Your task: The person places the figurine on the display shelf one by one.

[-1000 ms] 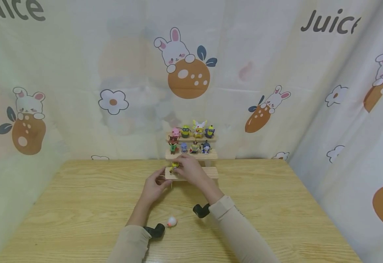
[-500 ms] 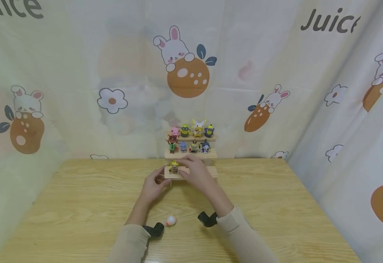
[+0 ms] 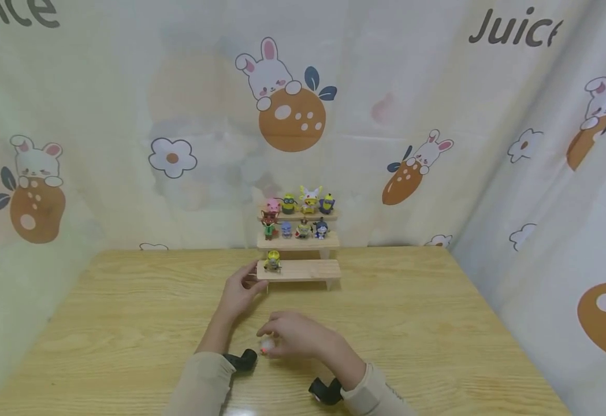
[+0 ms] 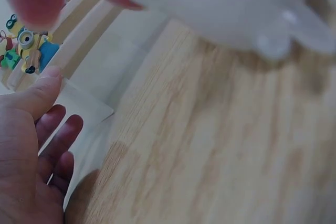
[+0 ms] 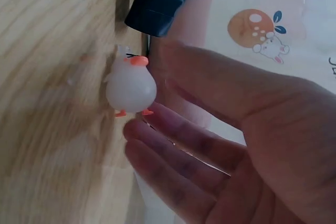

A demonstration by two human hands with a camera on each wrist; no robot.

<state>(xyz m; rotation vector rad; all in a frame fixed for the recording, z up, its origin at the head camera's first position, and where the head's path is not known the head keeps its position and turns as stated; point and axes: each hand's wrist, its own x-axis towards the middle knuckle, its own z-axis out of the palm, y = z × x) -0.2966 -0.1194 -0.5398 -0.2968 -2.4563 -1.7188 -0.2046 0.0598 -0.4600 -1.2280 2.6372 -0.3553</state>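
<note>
A small white bird figurine (image 5: 131,87) with an orange beak and orange feet is on the wooden table (image 3: 412,323). My right hand (image 3: 300,335) is around it with thumb and fingers apart; in the right wrist view no finger plainly grips it. Blurred and large, the same bird (image 4: 226,9) fills the top of the left wrist view. Over at the left end of the lowest wooden shelf (image 3: 308,269), my left hand (image 3: 239,294) rests with its thumb at the front edge and relaxed fingers. One yellow minion figurine (image 3: 272,262) stands on that shelf's left end.
Several figurines stand on the middle shelf (image 3: 298,242) and the top shelf (image 3: 297,218) of the stepped stand. Behind the table hangs a printed curtain (image 3: 219,104). Black wrist pieces (image 3: 326,392) stick out from both sleeves.
My right hand has let go of the yellow minion on the lowest shelf and moved down toward me to the white bird. The left hand has stayed at the shelf end.
</note>
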